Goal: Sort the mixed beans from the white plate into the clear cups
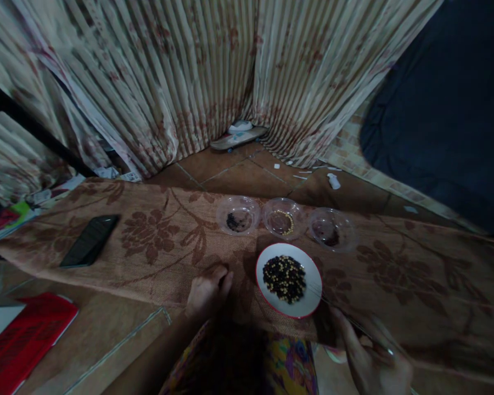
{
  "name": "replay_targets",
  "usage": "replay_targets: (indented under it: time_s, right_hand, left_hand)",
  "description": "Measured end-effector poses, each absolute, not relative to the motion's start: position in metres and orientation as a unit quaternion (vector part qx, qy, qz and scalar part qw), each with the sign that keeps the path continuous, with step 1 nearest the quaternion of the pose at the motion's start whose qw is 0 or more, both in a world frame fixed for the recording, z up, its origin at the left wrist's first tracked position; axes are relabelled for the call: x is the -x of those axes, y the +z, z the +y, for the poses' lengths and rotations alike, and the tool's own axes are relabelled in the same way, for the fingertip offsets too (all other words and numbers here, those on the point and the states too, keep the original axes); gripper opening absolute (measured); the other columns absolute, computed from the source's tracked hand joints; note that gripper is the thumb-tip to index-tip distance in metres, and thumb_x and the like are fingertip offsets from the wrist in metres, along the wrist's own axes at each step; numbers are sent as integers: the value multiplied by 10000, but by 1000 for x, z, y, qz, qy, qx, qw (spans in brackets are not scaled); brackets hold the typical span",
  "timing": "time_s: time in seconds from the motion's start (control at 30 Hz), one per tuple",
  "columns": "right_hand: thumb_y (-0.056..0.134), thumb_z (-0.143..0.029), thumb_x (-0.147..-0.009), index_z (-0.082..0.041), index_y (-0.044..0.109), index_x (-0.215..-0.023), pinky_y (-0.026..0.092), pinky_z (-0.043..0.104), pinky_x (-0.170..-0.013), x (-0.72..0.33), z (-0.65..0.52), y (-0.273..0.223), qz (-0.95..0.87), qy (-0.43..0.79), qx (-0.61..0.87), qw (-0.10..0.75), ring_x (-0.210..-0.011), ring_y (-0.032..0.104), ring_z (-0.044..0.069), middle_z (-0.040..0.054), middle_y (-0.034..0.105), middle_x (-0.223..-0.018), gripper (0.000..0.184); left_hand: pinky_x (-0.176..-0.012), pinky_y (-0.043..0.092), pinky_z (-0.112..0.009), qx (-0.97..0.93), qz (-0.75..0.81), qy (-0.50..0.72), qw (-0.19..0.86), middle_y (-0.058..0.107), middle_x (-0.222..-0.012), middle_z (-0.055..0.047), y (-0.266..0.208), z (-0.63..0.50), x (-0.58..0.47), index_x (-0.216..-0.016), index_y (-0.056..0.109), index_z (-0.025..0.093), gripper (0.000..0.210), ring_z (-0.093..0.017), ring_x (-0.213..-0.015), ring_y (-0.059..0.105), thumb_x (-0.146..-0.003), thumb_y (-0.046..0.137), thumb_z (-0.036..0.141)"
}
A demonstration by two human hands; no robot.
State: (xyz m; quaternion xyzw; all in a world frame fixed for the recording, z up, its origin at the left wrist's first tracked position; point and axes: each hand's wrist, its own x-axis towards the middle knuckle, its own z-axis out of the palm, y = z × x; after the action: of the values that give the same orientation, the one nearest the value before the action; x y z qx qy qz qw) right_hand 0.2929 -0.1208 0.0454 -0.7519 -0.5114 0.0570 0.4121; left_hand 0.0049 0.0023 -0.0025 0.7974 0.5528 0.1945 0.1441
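A white plate with a red rim (pixel 264 293) lies on the cloth-covered table, holding a mixed heap of black, dark and pale yellow beans (pixel 285 278). To its lower right, my right hand (pixel 372 354), slightly blurred, is closed on thin metal tweezers (pixel 360 327), whose tips reach over the plate's right side. My left hand (pixel 208 292) rests at the table's near edge, left of the plate, curled into a loose fist with nothing visible in it. Behind the plate stand three clear plastic bowls: the left bowl (pixel 251 202) has black bits, the middle bowl (pixel 267 211) yellow beans, the right bowl (pixel 348 233) dark beans.
A dark phone (pixel 89 241) lies on the brown flowered tablecloth (pixel 148 274) at left. Beyond the table are striped curtains (pixel 197 71), a skateboard (pixel 239 138) and small litter on the tiled floor. A red item (pixel 33 334) lies at lower left, a dark blue covered form (pixel 444 120) at right.
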Motion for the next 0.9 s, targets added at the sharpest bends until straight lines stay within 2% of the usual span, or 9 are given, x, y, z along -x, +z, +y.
replay_targets:
  time_s: [0.07, 0.3, 0.7, 0.9]
  right_hand:
    - [672, -498, -793, -206, 727, -811, 552, 269, -645, -292, -121, 48, -500, 67, 750, 427, -771, 685, 208, 72, 721, -881, 297]
    - [676, -503, -772, -207, 742, -764, 521, 207, -455, -290, -126, 56, -505, 138, 746, 411, -727, 697, 207, 71, 726, -818, 304]
    - [670, -520, -772, -218, 766, -789, 557, 214, -509, -290, -124, 44, -516, 173, 756, 363, -700, 720, 202, 57, 758, -827, 317]
    - [675, -500, -774, -206, 766, -782, 546, 198, -475, -289, -123, 42, -515, 176, 748, 380, -704, 720, 201, 68, 757, -841, 307]
  left_hand:
    - [-656, 448, -237, -796, 555, 194, 143, 684, -788, -21, -1, 2, -5, -792, 588, 214, 244, -149, -732, 662, -955, 439, 317]
    - [-636, 436, -234, -793, 561, 197, 131, 670, -727, -19, -1, 2, -7, -727, 584, 213, 302, -150, -712, 645, -955, 425, 331]
    - [-624, 444, -230, -793, 561, 196, 134, 682, -739, -16, -5, 2, -5, -748, 595, 216, 274, -143, -700, 650, -947, 444, 328]
    - [-669, 465, -237, -796, 555, 196, 142, 699, -811, -25, -4, 2, -5, -800, 598, 216, 253, -152, -756, 666, -956, 434, 330]
